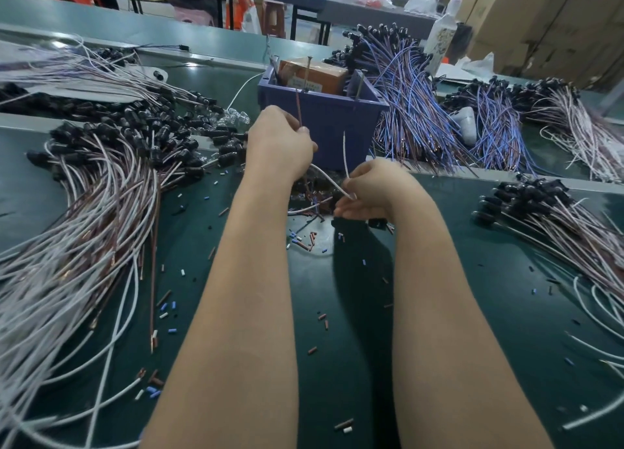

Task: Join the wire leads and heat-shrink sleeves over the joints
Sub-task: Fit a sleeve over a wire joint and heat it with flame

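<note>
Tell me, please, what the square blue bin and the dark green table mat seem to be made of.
Square blue bin: likely moulded plastic, matt; uniform colour, thick rim.
Dark green table mat: probably rubber or vinyl, satin; soft reflections, no grain.

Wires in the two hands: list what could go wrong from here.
1. The left hand pinches a brown wire and the right hand a white wire. Their free ends point up, apart, so the thin ends could slip or join crookedly.
2. Small cut bits litter the mat under the hands; a dropped sleeve could get lost among them.
3. The loose wires heaped between the hands might snag a held wire.
</note>
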Motion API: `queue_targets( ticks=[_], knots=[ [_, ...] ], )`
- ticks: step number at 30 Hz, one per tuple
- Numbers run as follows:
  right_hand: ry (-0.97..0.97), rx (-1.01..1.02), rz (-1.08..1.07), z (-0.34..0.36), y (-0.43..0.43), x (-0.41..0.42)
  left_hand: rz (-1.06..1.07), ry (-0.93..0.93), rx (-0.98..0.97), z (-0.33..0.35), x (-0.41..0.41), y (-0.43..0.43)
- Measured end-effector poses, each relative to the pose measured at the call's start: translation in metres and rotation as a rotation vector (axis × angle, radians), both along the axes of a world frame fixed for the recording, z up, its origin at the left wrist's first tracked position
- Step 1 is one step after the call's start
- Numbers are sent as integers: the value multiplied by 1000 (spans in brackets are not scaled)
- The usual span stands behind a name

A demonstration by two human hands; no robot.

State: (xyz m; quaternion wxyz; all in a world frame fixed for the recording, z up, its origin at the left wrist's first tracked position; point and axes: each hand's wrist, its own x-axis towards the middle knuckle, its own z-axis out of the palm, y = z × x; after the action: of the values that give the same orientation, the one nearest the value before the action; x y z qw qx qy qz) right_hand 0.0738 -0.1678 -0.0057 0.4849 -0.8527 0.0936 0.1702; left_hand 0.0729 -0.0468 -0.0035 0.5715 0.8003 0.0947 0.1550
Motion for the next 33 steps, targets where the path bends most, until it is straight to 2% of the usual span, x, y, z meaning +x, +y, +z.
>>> queue_targets(
  ticks=[2,5,10,15,27,33],
  knots=[
    [-38,7,3,2,-2,-2,6,-26,14,-3,3,0],
    [-226,-73,10,5,-10,2,25,-40,67,-4,3,0],
    [-549,-20,-173,5,-13,12,60,-48,96,-6,2,0],
    [-681,-37,-213,2,-7,14,72,-54,71,-5,4,-1],
    [-665,-172,-171,0,-4,11,109,-95,18,-7,4,-1],
    [-646,-163,-156,1,-3,10,117,-102,0,-8,4,0]
  ],
)
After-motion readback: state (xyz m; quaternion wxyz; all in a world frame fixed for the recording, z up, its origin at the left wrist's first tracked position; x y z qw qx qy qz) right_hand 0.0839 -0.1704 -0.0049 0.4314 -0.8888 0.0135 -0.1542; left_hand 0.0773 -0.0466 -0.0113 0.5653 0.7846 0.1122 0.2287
